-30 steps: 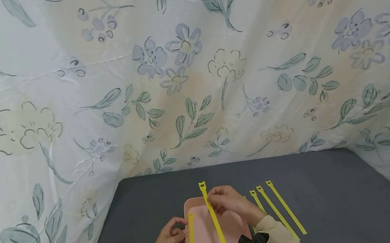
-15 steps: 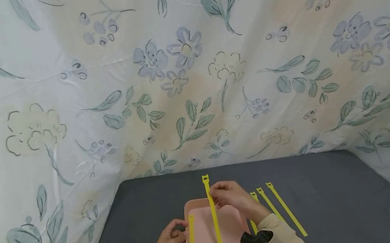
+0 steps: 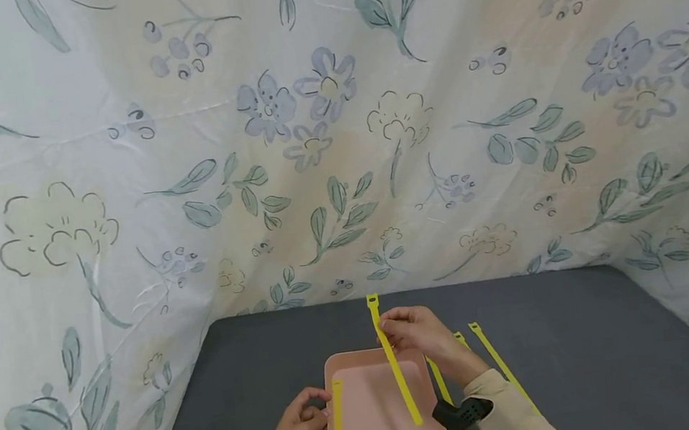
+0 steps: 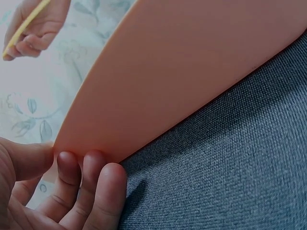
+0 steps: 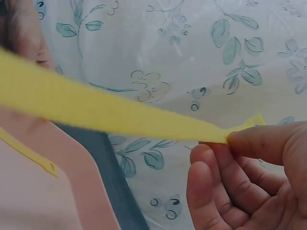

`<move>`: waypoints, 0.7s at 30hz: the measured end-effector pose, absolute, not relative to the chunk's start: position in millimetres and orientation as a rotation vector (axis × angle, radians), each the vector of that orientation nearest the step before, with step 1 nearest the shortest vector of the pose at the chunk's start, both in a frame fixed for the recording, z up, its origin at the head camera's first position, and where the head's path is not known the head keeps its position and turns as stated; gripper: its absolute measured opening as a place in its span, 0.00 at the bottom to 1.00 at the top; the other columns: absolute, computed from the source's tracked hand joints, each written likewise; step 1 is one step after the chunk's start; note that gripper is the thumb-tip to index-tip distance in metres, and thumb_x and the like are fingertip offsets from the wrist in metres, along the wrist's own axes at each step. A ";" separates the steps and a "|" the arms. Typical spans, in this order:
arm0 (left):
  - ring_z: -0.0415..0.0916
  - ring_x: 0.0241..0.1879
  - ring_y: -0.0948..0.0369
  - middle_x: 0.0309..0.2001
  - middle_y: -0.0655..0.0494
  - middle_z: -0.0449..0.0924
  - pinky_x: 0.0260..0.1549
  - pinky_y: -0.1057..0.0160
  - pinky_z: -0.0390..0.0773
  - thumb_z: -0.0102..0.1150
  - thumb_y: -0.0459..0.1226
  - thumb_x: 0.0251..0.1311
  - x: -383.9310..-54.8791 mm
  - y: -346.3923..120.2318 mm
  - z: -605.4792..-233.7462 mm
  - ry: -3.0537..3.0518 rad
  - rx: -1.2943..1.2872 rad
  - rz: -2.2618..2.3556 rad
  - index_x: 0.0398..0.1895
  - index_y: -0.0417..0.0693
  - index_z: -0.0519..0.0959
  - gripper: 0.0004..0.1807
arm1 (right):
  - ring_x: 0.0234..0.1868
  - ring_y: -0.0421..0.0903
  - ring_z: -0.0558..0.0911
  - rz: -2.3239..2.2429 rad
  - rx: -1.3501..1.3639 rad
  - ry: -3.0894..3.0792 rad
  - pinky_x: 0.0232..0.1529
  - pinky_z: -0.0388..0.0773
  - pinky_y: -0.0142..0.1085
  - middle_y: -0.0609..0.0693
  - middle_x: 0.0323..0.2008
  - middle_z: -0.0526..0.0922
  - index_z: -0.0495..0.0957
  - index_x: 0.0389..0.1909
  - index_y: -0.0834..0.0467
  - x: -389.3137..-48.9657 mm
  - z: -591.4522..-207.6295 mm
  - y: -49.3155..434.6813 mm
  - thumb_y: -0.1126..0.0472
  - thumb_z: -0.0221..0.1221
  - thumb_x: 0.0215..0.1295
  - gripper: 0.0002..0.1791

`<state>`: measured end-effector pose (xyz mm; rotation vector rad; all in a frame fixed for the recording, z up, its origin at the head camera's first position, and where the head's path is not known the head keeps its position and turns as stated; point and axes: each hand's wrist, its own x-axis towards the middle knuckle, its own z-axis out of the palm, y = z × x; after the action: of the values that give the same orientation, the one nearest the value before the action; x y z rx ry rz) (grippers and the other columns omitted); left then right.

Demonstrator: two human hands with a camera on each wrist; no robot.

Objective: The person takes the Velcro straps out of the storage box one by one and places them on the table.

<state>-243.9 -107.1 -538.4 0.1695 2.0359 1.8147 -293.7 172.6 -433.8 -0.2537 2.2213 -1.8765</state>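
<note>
My right hand (image 3: 422, 339) pinches a yellow hook-and-loop cable tie (image 3: 398, 375) near its slotted head, between thumb and fingers. The tie's long tail slants down over the pink tray (image 3: 372, 356), above its floor. In the right wrist view the strap (image 5: 120, 112) crosses from the thumb to the left edge. My left hand (image 3: 295, 425) grips the tray's left side. The left wrist view has its thumb at the rim and curled fingertips against the outer wall (image 4: 158, 81). Another yellow cable tie (image 3: 338, 426) lies lengthwise along the left side inside the tray.
Several more yellow cable ties lie to the right of the tray on the dark grey table (image 3: 598, 356), among them one at the outer right (image 3: 501, 361). My right forearm partly covers them. A flower-patterned cloth (image 3: 334, 136) hangs behind and beside the table.
My right hand has moved up, away from me and slightly right, carrying the cable tie higher over the tray. My left hand has stayed at the tray's left side.
</note>
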 end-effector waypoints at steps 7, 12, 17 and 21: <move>0.76 0.26 0.61 0.26 0.58 0.78 0.15 0.67 0.78 0.57 0.37 0.69 -243.6 -106.7 -539.5 2.036 0.177 1.815 0.60 0.38 0.69 0.20 | 0.39 0.48 0.84 -1.870 -0.262 2.285 0.47 0.83 0.41 0.59 0.44 0.85 0.80 0.53 0.65 -293.1 -426.4 187.4 0.53 0.61 0.72 0.20; 0.76 0.26 0.61 0.25 0.58 0.77 0.15 0.67 0.78 0.58 0.38 0.69 -243.4 -106.8 -538.7 2.048 0.173 1.811 0.60 0.39 0.69 0.21 | 0.39 0.46 0.84 -1.875 -0.207 2.304 0.45 0.82 0.39 0.55 0.41 0.86 0.80 0.52 0.64 -295.0 -420.9 198.4 0.55 0.60 0.73 0.17; 0.76 0.26 0.61 0.25 0.58 0.77 0.15 0.67 0.78 0.58 0.38 0.69 -243.2 -106.3 -539.5 2.037 0.189 1.823 0.61 0.38 0.69 0.21 | 0.37 0.46 0.83 -1.884 -0.145 2.324 0.44 0.82 0.39 0.50 0.37 0.85 0.80 0.52 0.64 -296.8 -418.4 209.2 0.55 0.60 0.73 0.16; 0.76 0.26 0.61 0.26 0.58 0.78 0.14 0.66 0.78 0.57 0.38 0.69 -243.2 -106.4 -540.2 2.050 0.183 1.816 0.61 0.38 0.69 0.21 | 0.37 0.46 0.83 -1.901 -0.154 2.315 0.43 0.84 0.39 0.50 0.37 0.85 0.78 0.52 0.66 -297.3 -416.9 218.5 0.57 0.58 0.75 0.16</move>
<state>-243.2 -106.4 -540.2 0.1825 2.0498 1.8158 -297.3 218.5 -416.9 -0.1543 2.3153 -1.9014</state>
